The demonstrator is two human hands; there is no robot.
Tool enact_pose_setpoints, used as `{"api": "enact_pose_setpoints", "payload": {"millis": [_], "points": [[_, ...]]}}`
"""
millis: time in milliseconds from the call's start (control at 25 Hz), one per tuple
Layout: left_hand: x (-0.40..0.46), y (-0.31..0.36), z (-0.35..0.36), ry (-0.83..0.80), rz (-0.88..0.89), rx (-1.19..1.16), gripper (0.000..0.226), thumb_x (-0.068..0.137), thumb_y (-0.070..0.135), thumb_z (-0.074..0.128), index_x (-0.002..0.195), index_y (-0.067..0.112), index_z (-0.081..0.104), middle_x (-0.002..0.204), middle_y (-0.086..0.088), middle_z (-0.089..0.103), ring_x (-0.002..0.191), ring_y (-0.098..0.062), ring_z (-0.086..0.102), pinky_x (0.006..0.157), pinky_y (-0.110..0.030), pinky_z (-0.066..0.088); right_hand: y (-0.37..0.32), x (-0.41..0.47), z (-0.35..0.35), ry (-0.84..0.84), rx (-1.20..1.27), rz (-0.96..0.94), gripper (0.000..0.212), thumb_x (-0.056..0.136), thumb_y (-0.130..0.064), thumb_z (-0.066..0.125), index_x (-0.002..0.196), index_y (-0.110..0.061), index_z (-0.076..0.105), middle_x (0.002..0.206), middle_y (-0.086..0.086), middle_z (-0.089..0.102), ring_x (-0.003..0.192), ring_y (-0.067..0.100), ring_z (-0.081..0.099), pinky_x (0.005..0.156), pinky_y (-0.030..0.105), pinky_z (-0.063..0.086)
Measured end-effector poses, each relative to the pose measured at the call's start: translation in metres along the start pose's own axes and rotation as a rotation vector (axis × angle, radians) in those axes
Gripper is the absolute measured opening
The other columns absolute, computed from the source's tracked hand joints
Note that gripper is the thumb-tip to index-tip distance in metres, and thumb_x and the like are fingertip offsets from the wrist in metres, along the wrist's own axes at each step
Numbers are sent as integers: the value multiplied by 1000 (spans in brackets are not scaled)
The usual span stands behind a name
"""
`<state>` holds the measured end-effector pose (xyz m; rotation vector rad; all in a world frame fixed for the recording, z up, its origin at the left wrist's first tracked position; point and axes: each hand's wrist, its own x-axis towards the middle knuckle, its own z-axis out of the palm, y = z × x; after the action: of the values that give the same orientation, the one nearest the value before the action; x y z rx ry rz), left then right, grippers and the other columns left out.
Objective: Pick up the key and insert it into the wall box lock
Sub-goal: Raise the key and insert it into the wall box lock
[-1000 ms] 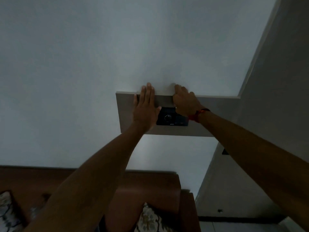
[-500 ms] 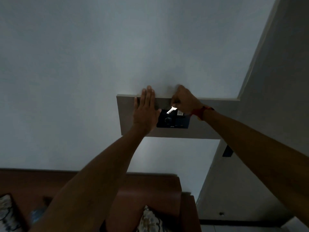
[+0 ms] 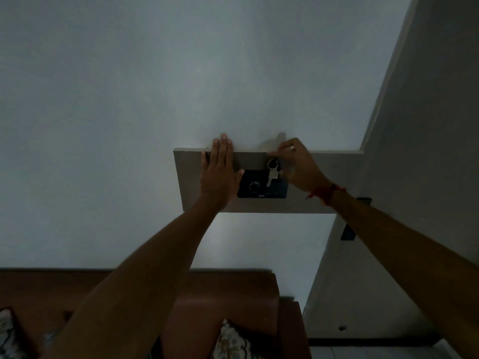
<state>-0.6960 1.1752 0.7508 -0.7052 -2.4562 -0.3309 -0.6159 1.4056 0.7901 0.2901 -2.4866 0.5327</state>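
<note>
- Your left hand [image 3: 220, 172] sits just left of frame centre: fingers straight and together, palm flat against the front of the shelf [image 3: 324, 182], fingertips reaching over its top edge. It holds nothing.
- Your right hand [image 3: 298, 167] is right of centre, at the shelf's top edge. Fingers are curled in a narrow pinch on the key ring [image 3: 272, 163].
- The key [image 3: 272, 176] hangs from that ring, silver, blade pointing down. It's in front of the upper right part of the wall box [image 3: 261, 183]; can't tell whether it touches the box face.
- The wall box is a dark rectangular panel on the shelf's underside/front, between your two hands. A round dial [image 3: 255, 185] shows at its centre-left. Lock slot: too dark to locate.
- Key tip is just right of the dial and apart from it.
- A red thread band [image 3: 325, 193] is on your right wrist.
- Lower frame: brown sofa back [image 3: 233, 294], w/ patterned cushions at lower left and lower centre.
- Right side of frame: grey wall return w/ a small dark fitting [image 3: 347, 233].
- Lighting is dim overall; fine detail is limited.
</note>
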Motion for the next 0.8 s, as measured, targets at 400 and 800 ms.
{"api": "enact_pose_setpoints", "payload": {"millis": [400,800], "points": [[1,-2,9,45,-14,28,90,104,56,44,167,8,3,177,-13,-2,165,-30,0,133,-59,12,-17,4,25,80,-265,43,24,79,7,62,101,3,69,93,25,57,81,40,57,66,41,50],[2,-2,26,165,-29,48,85,106,58,37,167,6,9,177,-13,5,165,-31,5,133,-58,14,-12,-21,55,258,-399,-64,38,90,0,55,128,-8,55,108,29,59,95,45,59,70,51,58]]}}
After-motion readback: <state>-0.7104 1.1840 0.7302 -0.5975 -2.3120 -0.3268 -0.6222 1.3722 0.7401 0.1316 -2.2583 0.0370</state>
